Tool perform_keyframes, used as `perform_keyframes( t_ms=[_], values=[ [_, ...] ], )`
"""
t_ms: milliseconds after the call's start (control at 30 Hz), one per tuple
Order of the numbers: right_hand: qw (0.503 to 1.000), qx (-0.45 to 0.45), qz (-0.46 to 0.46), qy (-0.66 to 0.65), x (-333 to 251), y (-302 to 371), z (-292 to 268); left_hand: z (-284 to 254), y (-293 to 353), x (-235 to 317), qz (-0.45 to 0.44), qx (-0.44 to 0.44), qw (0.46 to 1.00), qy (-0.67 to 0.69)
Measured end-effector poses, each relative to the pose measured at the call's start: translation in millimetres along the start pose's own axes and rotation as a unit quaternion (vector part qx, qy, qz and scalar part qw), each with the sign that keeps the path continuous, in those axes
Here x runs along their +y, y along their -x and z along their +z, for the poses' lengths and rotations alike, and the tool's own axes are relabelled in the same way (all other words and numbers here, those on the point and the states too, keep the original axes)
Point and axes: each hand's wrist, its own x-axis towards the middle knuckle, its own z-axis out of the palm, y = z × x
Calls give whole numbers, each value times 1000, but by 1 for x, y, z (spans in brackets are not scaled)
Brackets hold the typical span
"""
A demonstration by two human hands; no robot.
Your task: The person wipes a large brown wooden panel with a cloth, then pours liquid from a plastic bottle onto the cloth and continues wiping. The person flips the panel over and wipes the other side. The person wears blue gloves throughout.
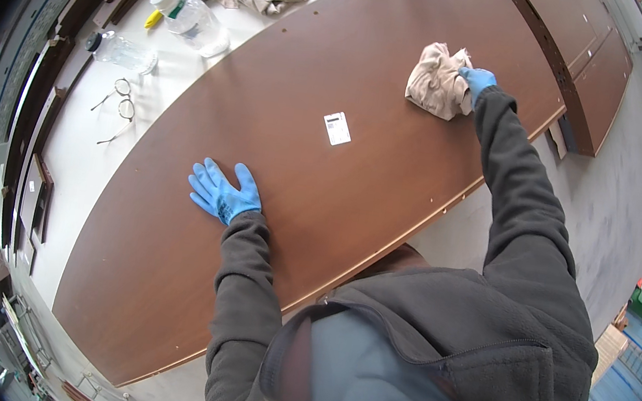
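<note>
Left side first: dark-capped clear bottle (126,54), eyeglasses (124,98) and larger white-capped bottle (199,32), all on the white tabletop (81,158). Then the left hand (225,194), blue-gloved, palm down, fingers spread flat on the brown panel (323,188). Panel lies right in front of the person, under both hands, long axis running lower left to upper right, straight edge toward the body. White label (337,129) sits on it between the hands. Crumpled beige cloth (436,84) is on the panel's upper-right part, well apart from the left hand. Right hand (477,81), also gloved, is the near one: arm stretched out, grasping the cloth's right side, fingertips partly lost in the folds. Far right, more brown furniture panels (608,85).
</note>
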Motion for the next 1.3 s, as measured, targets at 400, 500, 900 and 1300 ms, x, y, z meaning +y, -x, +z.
perform_keyframes(
  t_ms=[400,500,900,1300],
  values=[
    [875,322,-179,316,6,46,-25,5,0,-4,0,-16,1000,-19],
    [798,332,-297,407,4,58,-18,6,-1,-3,-1,-13,1000,-22],
    [717,167,-373,565,5,102,80,9,-1,-6,-5,-39,998,-40],
    [737,-41,-517,433,12,133,95,3,-1,0,-7,-30,999,-30]
  ],
)
